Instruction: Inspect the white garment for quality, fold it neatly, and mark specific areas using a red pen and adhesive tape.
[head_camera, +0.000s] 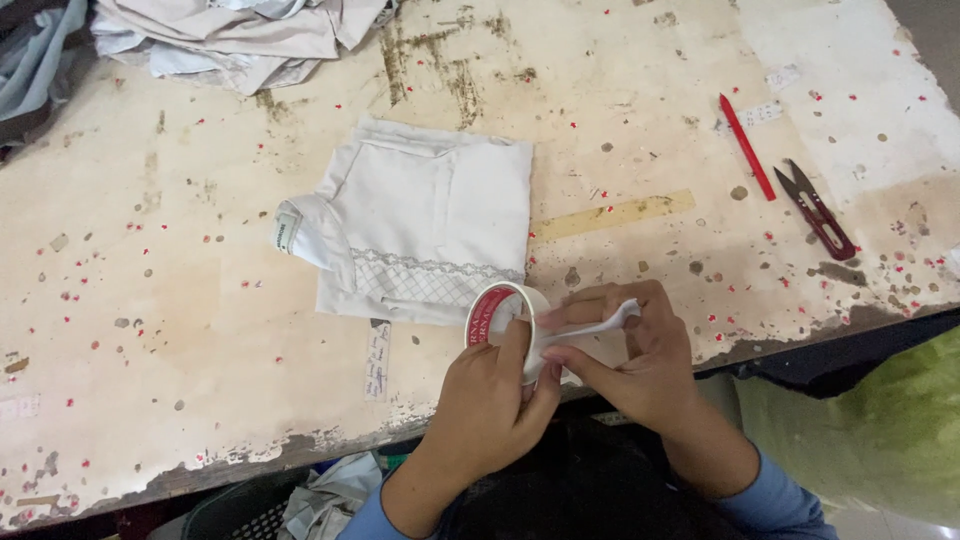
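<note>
Head view. Part of the tape roll (503, 318) is hidden behind the left hand (490, 405), whose fingers wrap the roll's near side; only the red-lined inner ring and the top of the white rim show. Both forearms are cut off at the bottom edge, the blue sleeves only partly seen. A heap of pale cloth (235, 35) at the top left runs out of the picture, and so does a bluish cloth (35, 70) in the corner. Under the table edge something dark and some crumpled fabric show, hard to make out.

One roll of tape, held upright over the near edge of the table (180, 330), just in front of the folded shirt (420, 230). One strip of white tape (590, 325) runs from the roll to the right hand (640, 365), whose thumb and forefinger pinch the strip's free end; the other fingers curl in beneath. The hands touch each other at the roll.

One folded white shirt lies flat, collar to the left, a band of lattice trim along its near side. One yellowish ruler (612, 214) lies just right of it. Farther right, well apart from the hands, lie one red pen (747, 147) and one pair of thread snips (815, 210), near each other. The worn tabletop is flecked with small red bits and stains. Nothing lies between the hands and the shirt.
</note>
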